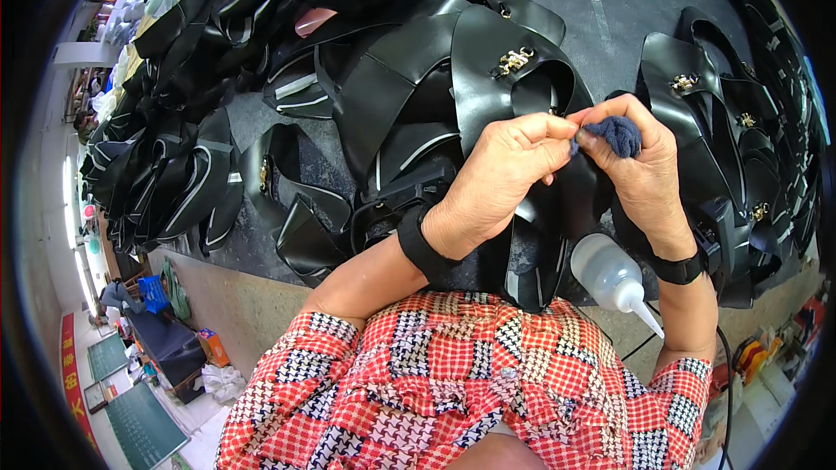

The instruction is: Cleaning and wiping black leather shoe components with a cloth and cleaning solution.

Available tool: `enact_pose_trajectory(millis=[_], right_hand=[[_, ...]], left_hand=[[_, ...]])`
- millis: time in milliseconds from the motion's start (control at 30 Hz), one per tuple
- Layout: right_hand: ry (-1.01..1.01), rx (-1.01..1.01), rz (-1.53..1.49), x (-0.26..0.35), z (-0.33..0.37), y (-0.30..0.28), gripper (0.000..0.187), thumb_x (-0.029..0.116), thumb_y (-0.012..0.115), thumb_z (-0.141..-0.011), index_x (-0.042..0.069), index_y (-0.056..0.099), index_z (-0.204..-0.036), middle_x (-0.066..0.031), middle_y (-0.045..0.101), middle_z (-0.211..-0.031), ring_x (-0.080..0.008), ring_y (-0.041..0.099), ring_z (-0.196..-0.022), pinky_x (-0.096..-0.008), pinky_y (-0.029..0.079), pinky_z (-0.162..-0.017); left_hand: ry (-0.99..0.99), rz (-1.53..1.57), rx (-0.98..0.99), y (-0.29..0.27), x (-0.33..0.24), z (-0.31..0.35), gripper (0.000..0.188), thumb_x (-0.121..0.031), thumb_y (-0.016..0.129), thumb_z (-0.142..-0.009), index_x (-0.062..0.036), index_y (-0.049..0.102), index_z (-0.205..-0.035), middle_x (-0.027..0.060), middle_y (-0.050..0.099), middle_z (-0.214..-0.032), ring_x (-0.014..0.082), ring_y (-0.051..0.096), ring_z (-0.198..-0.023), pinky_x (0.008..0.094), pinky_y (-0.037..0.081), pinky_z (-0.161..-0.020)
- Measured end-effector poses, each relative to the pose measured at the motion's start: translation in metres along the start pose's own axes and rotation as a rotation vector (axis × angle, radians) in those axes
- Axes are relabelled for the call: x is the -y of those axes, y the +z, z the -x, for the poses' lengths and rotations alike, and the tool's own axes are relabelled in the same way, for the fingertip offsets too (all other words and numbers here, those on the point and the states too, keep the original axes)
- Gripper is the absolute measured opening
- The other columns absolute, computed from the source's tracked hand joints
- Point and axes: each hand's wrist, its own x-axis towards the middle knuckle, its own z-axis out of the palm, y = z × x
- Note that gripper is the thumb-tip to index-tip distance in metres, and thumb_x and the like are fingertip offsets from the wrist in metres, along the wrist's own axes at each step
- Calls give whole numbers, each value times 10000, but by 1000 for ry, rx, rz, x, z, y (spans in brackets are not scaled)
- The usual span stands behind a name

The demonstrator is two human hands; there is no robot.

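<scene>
Both my hands meet above the black shoe upper pieces on the table. My right hand (644, 161) is closed around a wadded dark blue cloth (620, 134), which bulges out between thumb and fingers. Fingertip to fingertip with it, my left hand (509, 170) is closed in a pinch. A small bit of dark blue shows at its thumb tip, but what it grips is too small to tell. Just beyond the hands lies a glossy black upper (479, 70) with a gold ornament (512, 62). A translucent squeeze bottle (603, 271) with a white nozzle is beside my right forearm.
Heaps of black uppers cover the left side (196, 174) and more with gold ornaments lie at the right (697, 96). The dark tabletop (623, 13) shows at the back. A black cable (728, 383) hangs at the lower right. Green boards (144, 426) stand at the lower left.
</scene>
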Motion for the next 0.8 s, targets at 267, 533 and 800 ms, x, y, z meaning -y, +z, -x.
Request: enact_pose_trajectory(millis=[267,533,800], right_hand=[[17,-122,-44,-7,1,10,100,61,631,-792,16,557,-841,10,577,-723,-37,493,-669,-192,417,-599],[100,-256,-87,-13,-2,14,103,85,628,-800,22,554,-833,30,537,-677,-25,460,-617,-184,395,-543],[273,-210,-510,-5,-7,-6,137,55,612,-799,8,556,-915,-78,609,-846,-130,605,-771,-232,483,-712]], left_hand=[[21,-24,-14,1,3,-2,202,-67,537,-849,-1,587,-1033,-8,591,-884,36,503,-763,182,387,-650],[12,-152,-5,3,8,-3,215,-74,550,-846,1,586,-1044,-6,596,-853,44,514,-745,192,399,-641],[-34,-56,5,-4,6,-6,234,-96,555,-851,-5,570,-1066,-6,592,-875,46,526,-767,189,412,-658]])
